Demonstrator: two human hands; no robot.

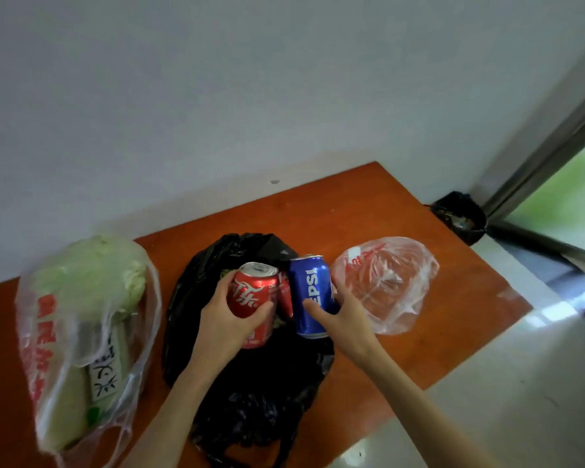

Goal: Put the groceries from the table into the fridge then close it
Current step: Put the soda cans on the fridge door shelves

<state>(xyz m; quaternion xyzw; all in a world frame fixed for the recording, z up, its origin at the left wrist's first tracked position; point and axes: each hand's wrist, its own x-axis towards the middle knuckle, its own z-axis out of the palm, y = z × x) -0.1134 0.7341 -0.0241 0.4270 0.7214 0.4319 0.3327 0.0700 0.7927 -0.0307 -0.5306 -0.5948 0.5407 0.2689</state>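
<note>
Orange-brown table runs from near left to far right, set against a pale wall; grey tiled floor to the right

Far right: metal-framed glass door, green blur behind it. Small black bin on the floor in the corner, just past the table's far end

Left of table: clear plastic bag with red print lying on its side, holding a pale green cabbage and wrapped white vegetables bearing a paper label

Centre: crumpled black plastic bag spread on the tabletop, mouth open toward the far side

Right of centre: second clear bag with red print, crumpled, contents unclear

Both forearms reach in from the near edge over the black bag

Left hand wraps a red cola can, thumb across its front, fingers curled behind; can tilted, top away

Right hand grips a blue Pepsi can from the right side, thumb pressed on its front; can just beside the red one. Both cans sit at the black bag's mouth; whether lifted clear or resting there, cannot tell

Sliver of another red can shows between the two held cans
</note>
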